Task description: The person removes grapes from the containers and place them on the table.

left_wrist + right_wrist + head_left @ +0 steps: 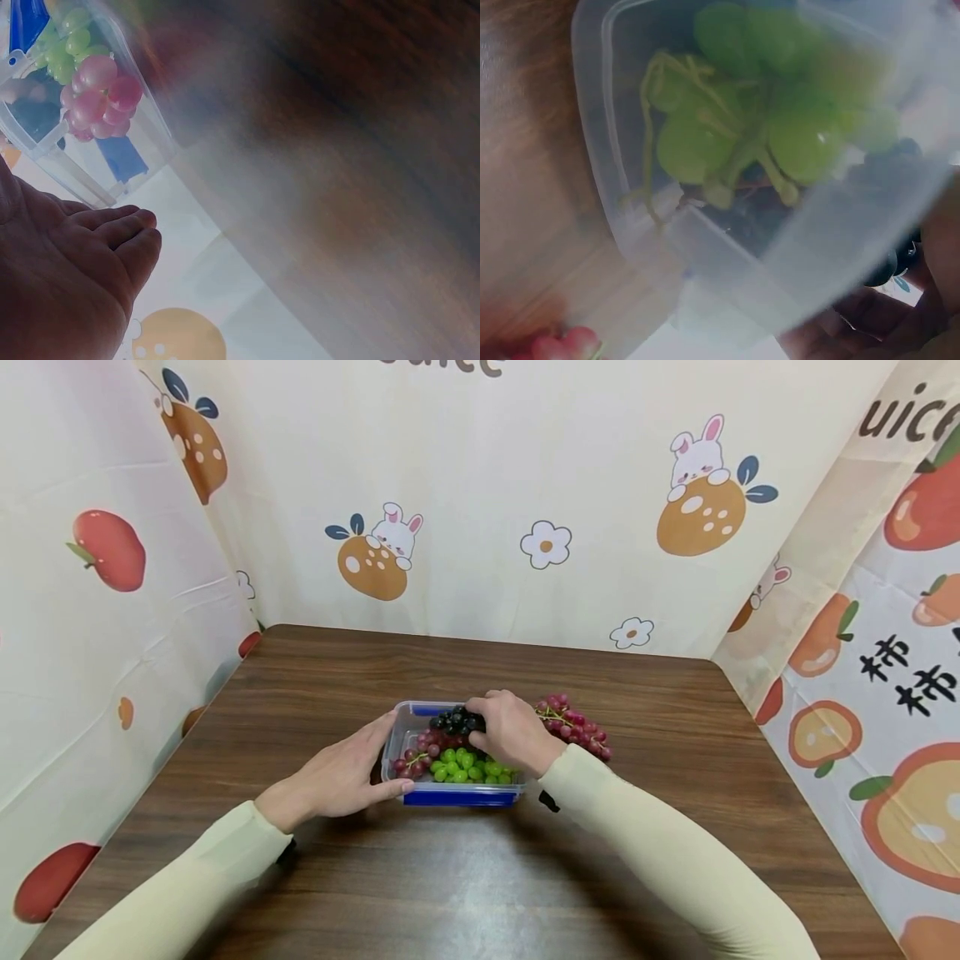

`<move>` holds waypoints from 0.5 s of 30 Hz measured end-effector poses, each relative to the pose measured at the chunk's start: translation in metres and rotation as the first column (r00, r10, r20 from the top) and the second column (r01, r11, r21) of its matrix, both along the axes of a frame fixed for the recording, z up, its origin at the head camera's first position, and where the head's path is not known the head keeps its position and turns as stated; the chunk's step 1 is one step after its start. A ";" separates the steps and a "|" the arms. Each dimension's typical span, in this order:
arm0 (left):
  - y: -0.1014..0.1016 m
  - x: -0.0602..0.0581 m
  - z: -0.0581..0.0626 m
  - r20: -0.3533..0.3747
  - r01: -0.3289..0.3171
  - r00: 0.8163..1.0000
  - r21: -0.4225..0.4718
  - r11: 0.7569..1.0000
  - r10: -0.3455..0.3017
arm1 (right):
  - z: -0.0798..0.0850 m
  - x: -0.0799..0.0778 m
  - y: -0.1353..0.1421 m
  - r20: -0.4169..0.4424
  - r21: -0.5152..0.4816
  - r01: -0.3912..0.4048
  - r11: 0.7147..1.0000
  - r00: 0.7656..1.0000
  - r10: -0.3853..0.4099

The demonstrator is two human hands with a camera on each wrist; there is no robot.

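A clear plastic box [465,788] with blue clips stands mid-table. Inside it, green grapes [459,766] lie at the near side and red grapes [411,766] at the left. My right hand [516,733] reaches over the far right part of the box, fingers curled on a bunch of black grapes [452,721]; part of the bunch is hidden under the hand. In the right wrist view, black grapes [889,268] show beside the fingers, behind the box wall. My left hand [341,774] rests along the box's left side, fingers straight and thumb at the near left corner.
Another bunch of red grapes [588,737] lies on the brown wooden table [660,718], right of the box and behind the right hand. A printed curtain [480,568] hangs behind the table and along both sides.
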State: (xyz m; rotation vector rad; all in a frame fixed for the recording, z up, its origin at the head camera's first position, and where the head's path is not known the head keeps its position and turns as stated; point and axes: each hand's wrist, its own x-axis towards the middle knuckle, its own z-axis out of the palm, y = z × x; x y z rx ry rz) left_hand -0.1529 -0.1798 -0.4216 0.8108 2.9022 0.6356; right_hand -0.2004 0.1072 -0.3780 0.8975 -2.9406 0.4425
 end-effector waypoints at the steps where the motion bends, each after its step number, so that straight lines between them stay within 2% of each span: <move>1: 0.000 0.000 0.000 -0.002 0.000 1.000 0.000 1.000 0.000 | 0.002 0.000 0.001 0.000 -0.004 0.008 1.000 1.000 -0.008; 7: 0.000 -0.001 0.000 -0.005 0.003 1.000 -0.004 1.000 -0.003 | 0.009 0.002 0.004 0.002 -0.003 0.032 0.999 0.999 -0.032; 15: 0.000 0.000 -0.001 -0.005 0.004 1.000 -0.009 1.000 -0.004 | 0.013 0.006 0.006 -0.039 -0.018 0.032 0.999 0.999 -0.033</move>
